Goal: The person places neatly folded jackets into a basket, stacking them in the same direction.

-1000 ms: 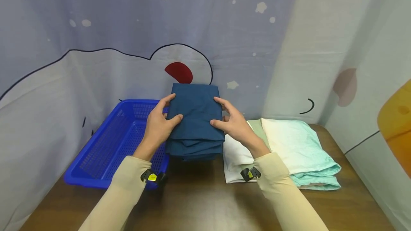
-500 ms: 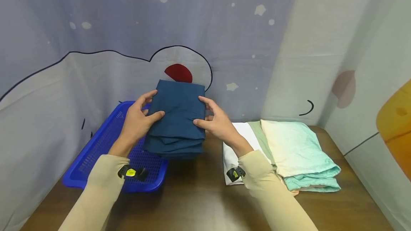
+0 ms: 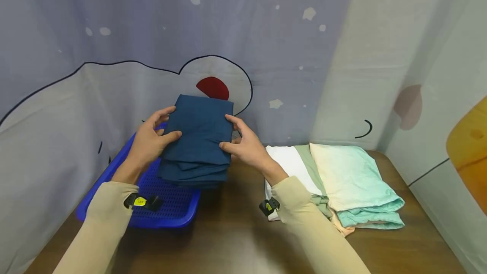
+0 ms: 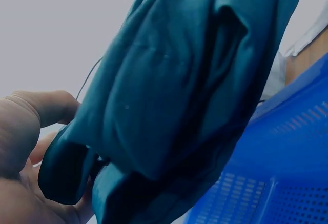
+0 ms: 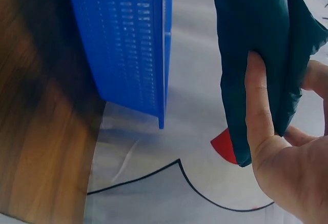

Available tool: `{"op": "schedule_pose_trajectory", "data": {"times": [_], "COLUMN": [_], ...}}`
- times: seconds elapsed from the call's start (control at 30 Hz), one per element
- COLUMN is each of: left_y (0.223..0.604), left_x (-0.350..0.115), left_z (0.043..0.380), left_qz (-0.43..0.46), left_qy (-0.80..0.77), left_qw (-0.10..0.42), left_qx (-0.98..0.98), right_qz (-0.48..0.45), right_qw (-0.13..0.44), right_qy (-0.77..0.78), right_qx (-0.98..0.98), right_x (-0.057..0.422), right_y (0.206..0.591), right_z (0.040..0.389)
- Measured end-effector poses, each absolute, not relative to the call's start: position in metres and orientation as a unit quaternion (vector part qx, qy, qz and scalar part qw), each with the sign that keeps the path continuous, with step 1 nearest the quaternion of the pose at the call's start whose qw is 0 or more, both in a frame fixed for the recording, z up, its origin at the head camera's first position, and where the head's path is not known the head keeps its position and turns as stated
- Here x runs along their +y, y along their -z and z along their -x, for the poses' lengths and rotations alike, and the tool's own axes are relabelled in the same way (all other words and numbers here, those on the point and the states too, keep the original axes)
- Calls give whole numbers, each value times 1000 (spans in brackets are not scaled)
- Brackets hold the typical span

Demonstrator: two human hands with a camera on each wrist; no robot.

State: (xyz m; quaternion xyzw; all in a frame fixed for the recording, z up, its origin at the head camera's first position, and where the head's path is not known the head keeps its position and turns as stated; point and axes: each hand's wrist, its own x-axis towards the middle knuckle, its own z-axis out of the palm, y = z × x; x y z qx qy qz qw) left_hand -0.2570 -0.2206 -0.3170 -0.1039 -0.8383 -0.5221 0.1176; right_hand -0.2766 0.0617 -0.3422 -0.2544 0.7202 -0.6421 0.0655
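Note:
A folded dark blue garment [image 3: 199,134], several layers thick, is held up in front of me by both hands. My left hand [image 3: 150,138] grips its left edge, thumb on top and fingers at the side and below. On the opposite edge my right hand [image 3: 247,145] holds it the same way. The lower end of the bundle overlaps the blue plastic basket [image 3: 163,222] in the head view. In the left wrist view the garment [image 4: 154,90] shows loose folds, with the basket [image 4: 297,147] below it. The right wrist view shows the garment [image 5: 256,44] edge-on, pinched between thumb and fingers.
Right of centre on the wooden table [image 3: 243,244] lie folded clothes: a white and green one [image 3: 293,162], and a cream and mint one [image 3: 350,176] beside it. A printed curtain [image 3: 281,54] hangs behind the table and along its sides.
Both hands have carried the folded garment to the left, from beside the basket to over its right part. More of the white and green clothes now shows.

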Motion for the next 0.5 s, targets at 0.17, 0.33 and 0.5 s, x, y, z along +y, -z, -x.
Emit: {"op": "schedule_pose_trajectory", "data": {"times": [0.17, 0.33, 0.5], "left_y": [318, 318, 318], "left_x": [-231, -244, -257], "left_z": [258, 257, 254], "left_qz": [102, 94, 88], "left_qy": [519, 511, 500], "left_qw": [115, 111, 111], "left_qx": [-841, -847, -854], "right_qz": [255, 242, 251], "right_qw": [72, 83, 98], "right_qy": [639, 634, 638], "right_qx": [722, 729, 721], "right_x": [53, 43, 31], "right_y": [342, 344, 348], "right_z": [277, 276, 279]}}
